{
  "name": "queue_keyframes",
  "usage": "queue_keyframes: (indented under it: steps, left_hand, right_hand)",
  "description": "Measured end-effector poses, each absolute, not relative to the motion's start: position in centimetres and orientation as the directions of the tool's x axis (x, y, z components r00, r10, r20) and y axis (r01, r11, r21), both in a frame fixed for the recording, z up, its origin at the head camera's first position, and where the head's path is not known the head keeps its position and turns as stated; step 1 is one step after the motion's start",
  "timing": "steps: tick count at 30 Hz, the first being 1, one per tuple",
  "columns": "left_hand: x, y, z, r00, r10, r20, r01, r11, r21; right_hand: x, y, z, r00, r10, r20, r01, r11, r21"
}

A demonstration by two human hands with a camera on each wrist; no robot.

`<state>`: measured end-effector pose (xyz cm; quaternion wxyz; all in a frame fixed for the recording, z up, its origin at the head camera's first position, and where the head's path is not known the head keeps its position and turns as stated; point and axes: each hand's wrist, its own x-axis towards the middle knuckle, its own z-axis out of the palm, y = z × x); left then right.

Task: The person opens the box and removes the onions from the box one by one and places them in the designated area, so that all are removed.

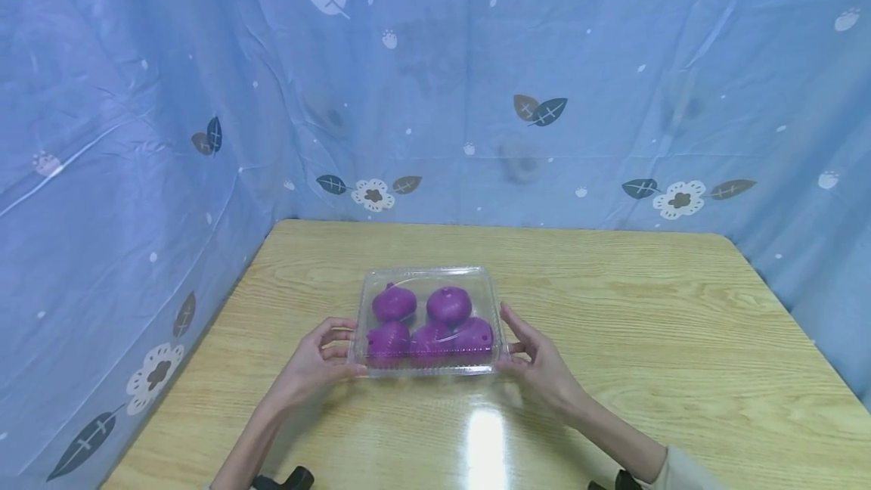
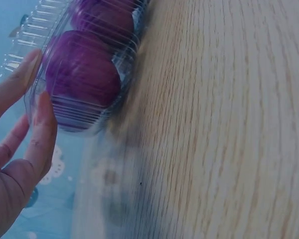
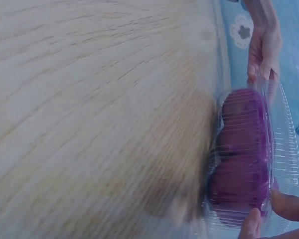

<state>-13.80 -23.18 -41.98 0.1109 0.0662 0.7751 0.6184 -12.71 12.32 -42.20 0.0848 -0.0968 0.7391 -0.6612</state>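
Note:
A clear plastic clamshell box (image 1: 425, 278) sits near the middle of the table, between both hands. Inside it lie several round purple onion-like pieces (image 1: 449, 306), some with a small nub. At the box's left side, my left hand (image 1: 320, 358) grips the edge, thumb at the front corner and fingers along the side. My right hand (image 1: 540, 365) holds the right side, its thumb at the front corner and index finger stretched along the edge. The ridged lid rim (image 3: 290, 144) shows in the right wrist view; whether it is latched I cannot tell.
The wood-grain table (image 1: 646, 324) extends around the box, with a bright light reflection in front. A blue cloth curtain (image 1: 435, 82) with leaf and flower prints encloses the back and sides. Dark wrist gear (image 1: 299, 477) shows at the bottom edge.

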Motion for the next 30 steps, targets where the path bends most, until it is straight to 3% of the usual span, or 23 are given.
queue_keyframes:
  steps: [7, 14, 17, 24, 30]
  left_hand:
    - [-14.1, -23.0, -41.7, -0.967, 0.233, -0.103, -0.047, 0.235, 0.971]
    - [-14.2, -23.2, -41.3, -0.969, 0.228, -0.099, -0.036, 0.268, 0.963]
    - [-14.2, -23.4, -41.3, -0.965, 0.240, -0.104, -0.035, 0.275, 0.961]
    - [-14.3, -23.6, -41.5, -0.946, 0.320, -0.051, 0.050, 0.300, 0.953]
    - [-13.9, -23.4, -41.5, -0.956, 0.280, -0.090, 0.009, 0.335, 0.942]
  right_hand:
    - [-12.7, 12.4, -42.0, -0.981, -0.176, -0.086, 0.078, 0.052, -0.996]
    - [-12.8, 12.5, -42.2, -0.986, -0.140, -0.094, 0.089, 0.040, -0.995]
    - [-12.8, 12.7, -42.2, -0.983, -0.169, -0.070, 0.064, 0.039, -0.997]
    - [-13.0, 13.1, -42.4, -0.968, -0.247, 0.043, -0.099, 0.220, -0.971]
    - [-13.3, 13.7, -42.0, -0.960, -0.274, 0.060, -0.122, 0.217, -0.968]
